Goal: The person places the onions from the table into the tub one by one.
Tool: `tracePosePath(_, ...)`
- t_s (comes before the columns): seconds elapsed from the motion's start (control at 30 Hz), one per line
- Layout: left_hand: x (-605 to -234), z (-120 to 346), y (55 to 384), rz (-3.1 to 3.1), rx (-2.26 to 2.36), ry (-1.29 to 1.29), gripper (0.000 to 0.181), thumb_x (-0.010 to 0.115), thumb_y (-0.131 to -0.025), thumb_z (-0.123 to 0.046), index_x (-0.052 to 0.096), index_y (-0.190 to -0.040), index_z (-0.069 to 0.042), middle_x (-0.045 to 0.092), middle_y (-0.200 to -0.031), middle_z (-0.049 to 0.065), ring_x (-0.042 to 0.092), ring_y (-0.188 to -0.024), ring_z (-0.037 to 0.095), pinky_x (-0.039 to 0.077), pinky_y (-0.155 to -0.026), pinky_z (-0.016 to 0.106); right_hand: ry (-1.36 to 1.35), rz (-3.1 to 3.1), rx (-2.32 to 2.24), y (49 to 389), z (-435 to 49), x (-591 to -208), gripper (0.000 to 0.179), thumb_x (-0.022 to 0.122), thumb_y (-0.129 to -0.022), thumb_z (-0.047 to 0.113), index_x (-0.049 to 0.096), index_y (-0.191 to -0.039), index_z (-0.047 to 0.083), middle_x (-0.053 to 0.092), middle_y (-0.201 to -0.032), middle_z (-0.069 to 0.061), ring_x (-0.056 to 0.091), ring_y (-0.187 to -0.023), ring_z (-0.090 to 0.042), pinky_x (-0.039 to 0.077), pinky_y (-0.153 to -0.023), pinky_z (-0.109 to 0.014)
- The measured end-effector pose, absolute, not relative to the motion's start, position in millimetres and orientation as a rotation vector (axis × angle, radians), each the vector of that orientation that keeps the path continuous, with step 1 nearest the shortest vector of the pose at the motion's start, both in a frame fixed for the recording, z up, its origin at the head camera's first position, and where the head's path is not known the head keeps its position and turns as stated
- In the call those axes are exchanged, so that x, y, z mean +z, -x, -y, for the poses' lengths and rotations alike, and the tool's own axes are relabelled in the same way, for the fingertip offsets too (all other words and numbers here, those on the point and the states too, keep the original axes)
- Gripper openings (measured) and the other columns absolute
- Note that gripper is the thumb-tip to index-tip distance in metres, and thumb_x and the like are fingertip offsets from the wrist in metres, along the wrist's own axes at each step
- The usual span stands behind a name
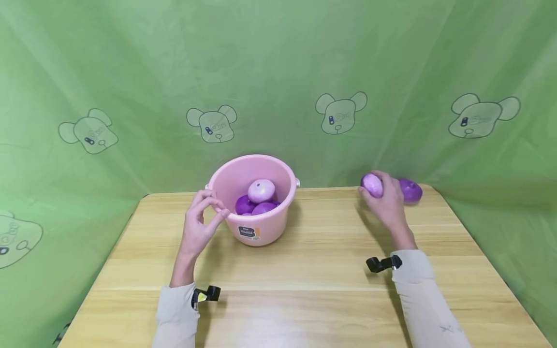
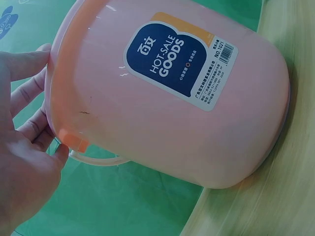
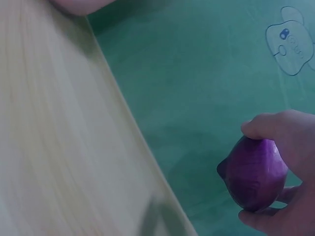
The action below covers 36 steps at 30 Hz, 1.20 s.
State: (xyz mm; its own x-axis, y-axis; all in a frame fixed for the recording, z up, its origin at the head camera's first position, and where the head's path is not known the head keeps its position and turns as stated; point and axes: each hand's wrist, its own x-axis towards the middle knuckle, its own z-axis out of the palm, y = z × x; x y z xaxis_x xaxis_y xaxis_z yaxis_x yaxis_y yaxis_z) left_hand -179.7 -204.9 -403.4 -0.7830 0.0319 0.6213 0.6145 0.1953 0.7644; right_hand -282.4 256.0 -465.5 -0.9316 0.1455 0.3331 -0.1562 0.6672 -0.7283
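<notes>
A pink bucket (image 1: 256, 233) with a label stands on the table, left of the middle. My left hand (image 1: 197, 227) pinches its rim on the near left side, and the left wrist view shows fingers (image 2: 34, 123) along that rim. Inside the bucket lie several purple onions, a paler onion (image 1: 261, 191) on top. At the far right my right hand (image 1: 389, 200) grips another purple onion (image 1: 373, 185) between thumb and fingers; its pointed tip shows in the right wrist view. Just right of that hand, one more onion (image 1: 411, 191) is partly hidden behind it.
The wooden table (image 1: 330, 299) ends at its back edge against a green curtain (image 1: 278, 58) printed with bear heads. The curtain also hangs along both sides. A white handle joint (image 1: 298, 182) sticks out at the bucket's right rim.
</notes>
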Motion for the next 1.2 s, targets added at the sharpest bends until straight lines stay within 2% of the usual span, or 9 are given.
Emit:
tracePosePath(0.2,-403,205,181,2.003,-1.624,0.605,0.012,0.071,-0.081,0.018,0.063,-0.086,0.011,0.053,-0.107,0.028,0.049,-0.118,0.025,0.027,-0.121,0.056,-0.043,2.487,1.161,276,-252,-453,0.065,0.074,-0.095,0.029,0.046,-0.150,0.008,0.048,-0.141,-0.027,0.047,-0.122,-0.045,0.041,-0.099,-0.070)
tracePosePath(0.4,-422,212,192,2.002,-1.620,0.600,0.014,0.072,-0.081,0.019,0.066,-0.087,0.007,0.054,-0.110,0.026,0.050,-0.117,0.023,0.027,-0.121,0.052,-0.038,2.469,1.176,268,-245,-438,0.066,0.074,-0.095,0.031,0.046,-0.151,0.010,0.047,-0.144,-0.025,0.047,-0.124,-0.043,0.042,-0.099,-0.071)
tracePosePath(0.67,-430,216,197,1.984,-1.636,0.629,0.013,0.076,-0.083,0.010,0.068,-0.088,0.001,0.054,-0.111,0.028,0.051,-0.116,0.027,0.026,-0.123,0.048,-0.054,2.412,1.183,257,-237,-431,0.065,0.079,-0.091,0.029,0.051,-0.148,0.014,0.049,-0.145,-0.022,0.047,-0.124,-0.039,0.042,-0.098,-0.068)
tracePosePath(0.83,-432,215,198,1.995,-1.632,0.611,0.015,0.075,-0.082,0.014,0.068,-0.088,0.002,0.056,-0.111,0.018,0.050,-0.119,0.026,0.022,-0.124,0.050,-0.063,2.377,1.172,252,-232,-427,0.064,0.080,-0.090,0.026,0.053,-0.146,0.013,0.051,-0.143,-0.021,0.048,-0.123,-0.038,0.042,-0.097,-0.066)
tracePosePath(0.93,-430,214,197,2.004,-1.628,0.597,0.015,0.073,-0.081,0.017,0.066,-0.088,0.005,0.055,-0.112,0.020,0.050,-0.120,0.023,0.020,-0.125,0.051,-0.069,2.364,1.166,250,-232,-426,0.063,0.080,-0.090,0.025,0.053,-0.146,0.013,0.052,-0.143,-0.021,0.048,-0.123,-0.038,0.042,-0.096,-0.066)
tracePosePath(1.07,-418,209,188,2.008,-1.627,0.599,0.013,0.071,-0.081,0.019,0.064,-0.087,0.010,0.054,-0.110,0.026,0.050,-0.117,0.022,0.022,-0.124,0.055,-0.083,2.360,1.159,250,-232,-426,0.064,0.081,-0.089,0.024,0.053,-0.146,0.012,0.052,-0.142,-0.022,0.048,-0.123,-0.038,0.041,-0.097,-0.067)
tracePosePath(1.2,-404,206,180,2.015,-1.617,0.602,0.012,0.070,-0.081,0.019,0.063,-0.087,0.011,0.054,-0.108,0.025,0.050,-0.115,0.022,0.025,-0.123,0.055,-0.087,2.358,1.156,250,-233,-425,0.064,0.081,-0.089,0.025,0.053,-0.146,0.012,0.051,-0.143,-0.021,0.048,-0.124,-0.039,0.041,-0.097,-0.068)
